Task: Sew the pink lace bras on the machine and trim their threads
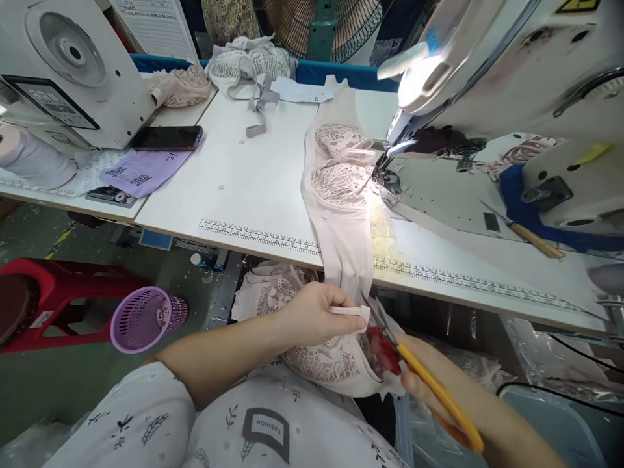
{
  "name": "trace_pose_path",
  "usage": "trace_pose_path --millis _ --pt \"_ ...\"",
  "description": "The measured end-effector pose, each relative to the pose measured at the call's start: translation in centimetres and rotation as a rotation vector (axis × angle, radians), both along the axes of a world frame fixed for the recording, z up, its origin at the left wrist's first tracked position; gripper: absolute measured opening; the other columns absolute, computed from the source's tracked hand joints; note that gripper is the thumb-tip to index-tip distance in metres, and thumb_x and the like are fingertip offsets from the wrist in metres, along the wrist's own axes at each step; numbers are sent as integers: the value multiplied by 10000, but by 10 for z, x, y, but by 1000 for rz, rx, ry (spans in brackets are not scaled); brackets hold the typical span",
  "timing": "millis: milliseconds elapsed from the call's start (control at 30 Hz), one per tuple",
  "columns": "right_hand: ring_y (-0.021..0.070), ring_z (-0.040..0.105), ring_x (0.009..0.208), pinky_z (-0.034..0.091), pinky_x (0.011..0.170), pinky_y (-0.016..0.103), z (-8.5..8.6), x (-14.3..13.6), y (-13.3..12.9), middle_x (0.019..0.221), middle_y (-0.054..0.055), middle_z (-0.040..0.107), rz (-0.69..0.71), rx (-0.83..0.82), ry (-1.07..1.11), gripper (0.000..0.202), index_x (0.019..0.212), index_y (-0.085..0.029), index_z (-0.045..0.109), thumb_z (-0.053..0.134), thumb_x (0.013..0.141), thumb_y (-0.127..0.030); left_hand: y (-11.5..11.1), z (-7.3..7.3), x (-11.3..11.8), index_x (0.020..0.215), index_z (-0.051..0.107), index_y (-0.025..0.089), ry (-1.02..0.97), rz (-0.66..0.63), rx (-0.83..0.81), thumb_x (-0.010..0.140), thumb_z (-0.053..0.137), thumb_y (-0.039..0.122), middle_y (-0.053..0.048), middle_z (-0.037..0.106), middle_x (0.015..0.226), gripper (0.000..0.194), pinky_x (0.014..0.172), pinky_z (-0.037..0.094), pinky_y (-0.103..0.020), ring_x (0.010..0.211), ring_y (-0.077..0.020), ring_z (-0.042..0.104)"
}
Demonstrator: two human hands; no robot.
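My left hand (324,315) is closed in a pinch on the end of a pale pink bra band, just off the table's front edge. Close to that end are the blades of scissors (429,374) with a long orange-yellow handle, which my right hand (419,361) grips; a red part shows by its fingers. A pale pink bra (336,185) with lace cups runs across the table, its edge by the needle area of the sewing machine (487,78). More lace bra pieces (322,361) lie over my lap, partly hidden by my left arm.
A second machine (73,65), thread cone (34,156) and phone (168,138) are at left. Lace pieces (251,65) lie at the back before a fan (326,26). A wooden-handled awl (536,240) rests at right. A purple basket (141,318) and red stool (78,299) stand on the floor.
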State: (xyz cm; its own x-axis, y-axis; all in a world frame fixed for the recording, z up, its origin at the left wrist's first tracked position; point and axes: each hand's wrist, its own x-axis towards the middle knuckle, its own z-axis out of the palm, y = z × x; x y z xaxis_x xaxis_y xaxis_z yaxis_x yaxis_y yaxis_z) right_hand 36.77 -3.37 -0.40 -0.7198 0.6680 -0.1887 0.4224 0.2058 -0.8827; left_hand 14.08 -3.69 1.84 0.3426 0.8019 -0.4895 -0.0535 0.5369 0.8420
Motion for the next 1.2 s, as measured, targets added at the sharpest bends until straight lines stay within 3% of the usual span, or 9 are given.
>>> trace_pose_path --millis 100,200,400,733,933,1067,1200 --pt "153 380 577 345 513 278 1 3 -4 674 -4 448 138 -41 -68 563 737 -227 412 293 852 -765 3 0 0 616 558 132 47 3 -14 697 691 238 60 453 482 188 415 259 -181 435 -48 366" --pt "149 352 580 311 516 275 1 1 -6 671 -12 424 141 22 -130 601 728 -230 366 237 829 -808 6 -1 0 605 550 139 72 -9 -37 677 708 270 68 430 468 217 408 237 -184 426 -48 350" --pt "142 343 528 287 484 276 -7 3 -7 637 -17 426 133 56 -232 600 733 -242 351 229 820 -823 9 1 -3 572 550 152 68 -43 -72 580 768 350 69 429 473 295 433 244 -204 441 -56 359" --pt "128 335 513 225 481 275 -24 7 -16 608 -32 391 53 61 -172 587 701 -231 339 226 855 -787 11 -1 -2 567 566 150 56 -57 -83 530 758 373 65 443 492 297 461 231 -221 465 -58 356" --pt "128 350 518 283 463 261 -23 -1 -17 600 -26 389 9 -5 -150 559 673 -232 357 278 868 -749 12 -2 -3 565 570 151 61 -56 -76 528 755 376 67 440 494 294 466 220 -225 466 -57 348" --pt "123 349 507 290 460 260 -21 -5 -17 578 -35 372 2 29 -168 487 662 -236 328 295 919 -647 11 -4 -2 565 564 154 50 -50 -64 536 751 363 66 442 501 282 468 225 -224 471 -59 352" --pt "122 359 490 309 450 264 -25 -8 -21 557 -29 396 -30 54 -168 487 639 -237 326 314 913 -639 10 -6 -2 554 547 158 47 -41 -52 559 737 346 69 424 493 267 467 224 -223 469 -58 341"
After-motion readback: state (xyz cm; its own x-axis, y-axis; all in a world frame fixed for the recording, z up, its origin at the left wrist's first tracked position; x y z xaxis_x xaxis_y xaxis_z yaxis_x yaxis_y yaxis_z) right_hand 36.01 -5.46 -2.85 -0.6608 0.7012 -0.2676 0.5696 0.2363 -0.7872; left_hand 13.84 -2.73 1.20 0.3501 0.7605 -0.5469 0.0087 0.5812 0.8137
